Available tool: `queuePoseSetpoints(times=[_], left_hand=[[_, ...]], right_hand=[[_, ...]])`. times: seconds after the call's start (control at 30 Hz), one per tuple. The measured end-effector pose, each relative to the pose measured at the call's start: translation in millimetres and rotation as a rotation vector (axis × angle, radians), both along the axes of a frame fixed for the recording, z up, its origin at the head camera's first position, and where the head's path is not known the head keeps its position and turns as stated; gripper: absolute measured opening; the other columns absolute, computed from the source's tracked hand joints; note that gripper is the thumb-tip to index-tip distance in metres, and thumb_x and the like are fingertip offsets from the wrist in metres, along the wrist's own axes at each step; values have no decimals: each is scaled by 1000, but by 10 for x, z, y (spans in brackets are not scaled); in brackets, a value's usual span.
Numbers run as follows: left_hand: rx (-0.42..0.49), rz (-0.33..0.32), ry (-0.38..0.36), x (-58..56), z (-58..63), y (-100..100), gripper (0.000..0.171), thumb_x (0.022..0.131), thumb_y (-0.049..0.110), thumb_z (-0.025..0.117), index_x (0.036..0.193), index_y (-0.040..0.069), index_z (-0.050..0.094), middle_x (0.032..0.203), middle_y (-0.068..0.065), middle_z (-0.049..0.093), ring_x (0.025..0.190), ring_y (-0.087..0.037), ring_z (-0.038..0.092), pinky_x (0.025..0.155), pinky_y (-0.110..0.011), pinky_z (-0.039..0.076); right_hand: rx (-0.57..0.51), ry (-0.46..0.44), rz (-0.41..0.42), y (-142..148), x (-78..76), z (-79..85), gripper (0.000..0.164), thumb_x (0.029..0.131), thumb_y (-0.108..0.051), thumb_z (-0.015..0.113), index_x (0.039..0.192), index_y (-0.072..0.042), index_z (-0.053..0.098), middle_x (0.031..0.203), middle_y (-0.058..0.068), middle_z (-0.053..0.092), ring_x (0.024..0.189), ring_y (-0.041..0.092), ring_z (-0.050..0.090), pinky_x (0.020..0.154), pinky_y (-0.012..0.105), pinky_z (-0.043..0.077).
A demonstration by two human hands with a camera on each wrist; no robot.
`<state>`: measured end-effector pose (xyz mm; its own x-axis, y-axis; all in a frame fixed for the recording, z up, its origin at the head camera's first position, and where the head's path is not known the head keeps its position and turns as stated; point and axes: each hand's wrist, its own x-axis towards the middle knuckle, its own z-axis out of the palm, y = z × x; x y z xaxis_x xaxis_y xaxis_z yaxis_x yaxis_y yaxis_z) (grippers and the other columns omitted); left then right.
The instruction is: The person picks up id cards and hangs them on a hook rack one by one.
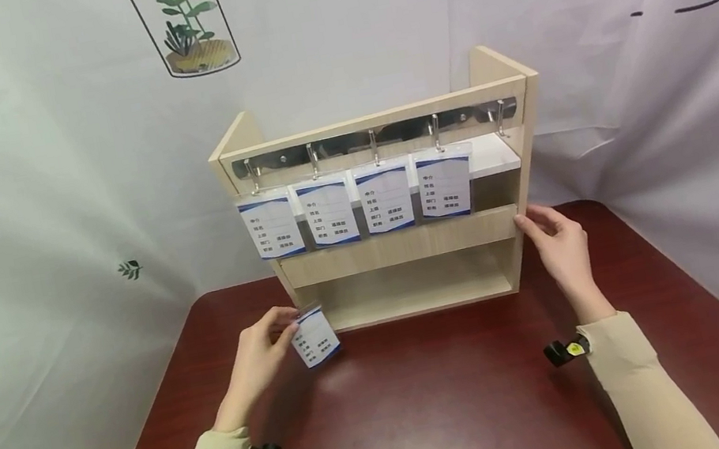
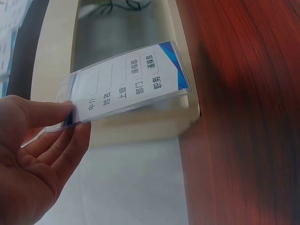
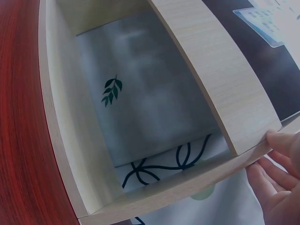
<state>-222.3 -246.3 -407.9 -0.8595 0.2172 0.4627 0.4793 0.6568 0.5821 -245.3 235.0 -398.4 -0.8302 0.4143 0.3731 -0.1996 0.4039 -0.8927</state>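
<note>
My left hand (image 1: 258, 355) pinches a clear-sleeved ID badge (image 1: 316, 339) by its top edge, thumb on the front. The badge, white with blue corners and printed lines, hangs tilted by the lower left of a pale wooden shelf unit (image 1: 400, 247). In the left wrist view the held badge (image 2: 129, 82) overlaps the shelf's bottom opening. My right hand (image 1: 562, 246) grips the shelf's right side panel (image 3: 187, 187), thumb at the front edge and fingers round the outer side. Several similar badges (image 1: 386, 200) hang in a row from the metal hooks; the rightmost hook (image 1: 500, 117) holds none.
The shelf stands on a dark red table (image 1: 434, 404) near its back edge. A metal strip (image 1: 339, 148) carries the hooks along the shelf's upper board. Behind hangs a pale wall cloth (image 1: 355, 33) with plant prints. Dark bands with small devices (image 1: 565, 350) sit on both wrists.
</note>
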Motion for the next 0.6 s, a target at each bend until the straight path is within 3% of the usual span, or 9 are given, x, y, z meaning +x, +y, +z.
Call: queuePoseSetpoints(times=[0.6], left_hand=[[28, -183, -11, -124, 11, 764, 14, 95, 3, 68, 109, 7, 71, 95, -4, 75, 85, -15, 69, 75, -35, 57]], right_hand=[[-7, -1, -3, -13, -13, -10, 51, 94, -42, 71, 129, -6, 68, 122, 13, 70, 97, -5, 62, 79, 11, 46]])
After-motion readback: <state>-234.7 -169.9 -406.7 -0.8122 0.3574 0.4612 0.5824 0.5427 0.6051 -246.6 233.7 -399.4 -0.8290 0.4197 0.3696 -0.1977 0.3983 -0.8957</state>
